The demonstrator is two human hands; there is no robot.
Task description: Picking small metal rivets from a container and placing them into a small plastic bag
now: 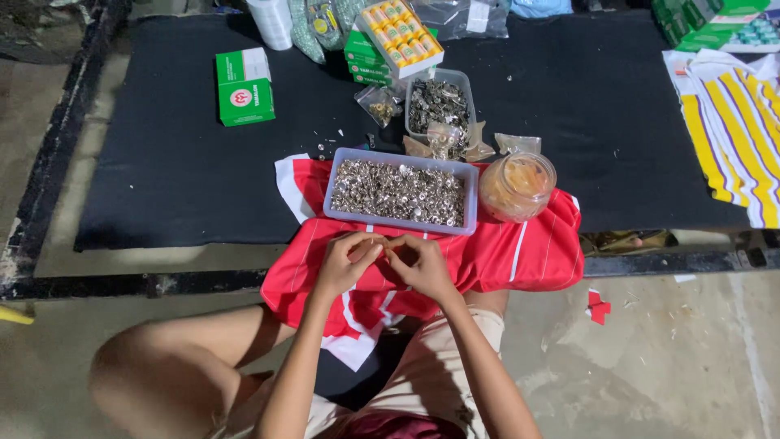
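Observation:
My left hand [348, 262] and my right hand [418, 265] meet fingertip to fingertip over a red garment with white stripes [520, 256] that lies across my lap and the edge of a black mat [171, 171]. Both hands pinch the red fabric at the same spot; whatever small piece sits between the fingers is hidden. Just beyond the hands stands a clear rectangular tray [470, 199] full of small silver metal snaps. A round clear jar [517, 187] with orange contents stands to the tray's right.
A smaller clear tub [465, 81] of metal parts, small plastic bags, green boxes [244, 86], a box of yellow cylinders [400, 34] and a white roll [270, 20] lie further back. A yellow-and-white striped cloth [735, 138] lies at right. Concrete floor surrounds the mat.

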